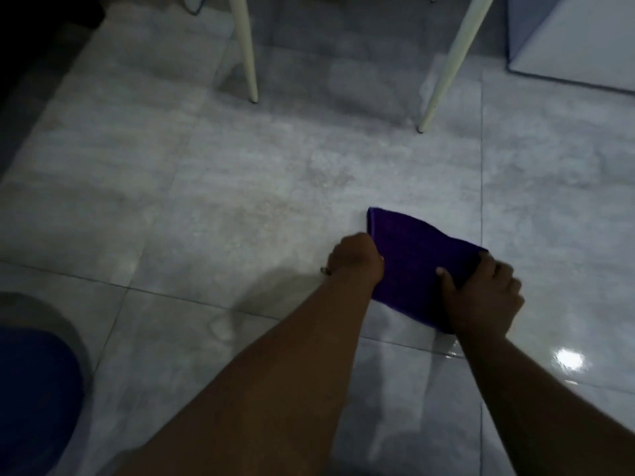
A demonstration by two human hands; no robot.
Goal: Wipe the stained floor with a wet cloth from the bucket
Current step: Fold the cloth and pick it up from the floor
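Head cam: cloth [417, 266], purple, folded, lies flat on the grey tiled floor [206, 201], right of centre. My left hand [357, 257] is curled shut, pinching the cloth's left edge. My right hand [481, 297] is clamped on its near right corner, thumb on top, fingers wrapped over the edge. Brownish stain [292, 204] on the tile just left of and beyond the cloth. Floor near my right hand looks wet and glossy. Bucket [37, 389], blue, at bottom left, well apart from the cloth. Two white legs [249, 56] stand beyond.
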